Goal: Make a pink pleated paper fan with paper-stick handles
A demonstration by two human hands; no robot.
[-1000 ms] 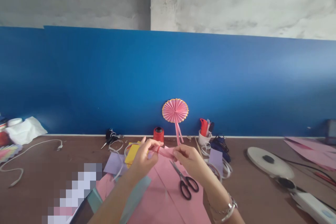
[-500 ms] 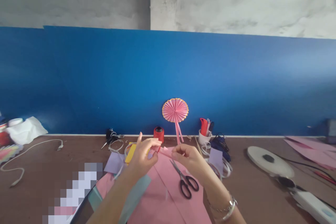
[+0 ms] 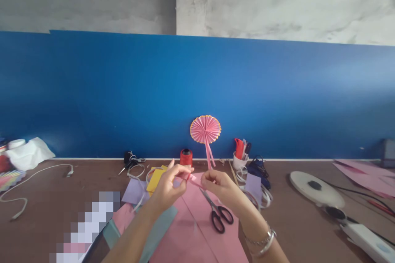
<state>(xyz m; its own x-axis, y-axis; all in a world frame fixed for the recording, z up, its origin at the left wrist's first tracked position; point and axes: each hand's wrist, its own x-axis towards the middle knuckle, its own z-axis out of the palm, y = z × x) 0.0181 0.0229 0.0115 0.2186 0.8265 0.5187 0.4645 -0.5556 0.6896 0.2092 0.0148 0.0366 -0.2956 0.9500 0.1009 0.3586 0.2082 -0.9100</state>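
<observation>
A narrow folded pink paper strip (image 3: 196,181) is held between my two hands over a large pink paper sheet (image 3: 185,230). My right hand (image 3: 217,183) pinches its right end with thumb and fingertips. At the other end, the thumb and index finger of my left hand (image 3: 173,181) close around the strip, its other fingers loosely bent. A bit of red, perhaps thread, shows at that end. Black-handled scissors (image 3: 218,213) lie on the sheet just below my right hand, blades pointing up and left. Behind my hands stands a spool of red thread (image 3: 186,158).
A pleated pink paper rosette (image 3: 205,129) with hanging strips is on the blue partition (image 3: 123,90). Purple paper (image 3: 135,191), yellow paper (image 3: 156,179) and teal paper (image 3: 160,230) lie left. A white pen cup (image 3: 240,160) and a round white device (image 3: 317,189) are right.
My left hand has moved slightly right and its fingers have come closer around the left end of the strip. My right hand has hardly moved.
</observation>
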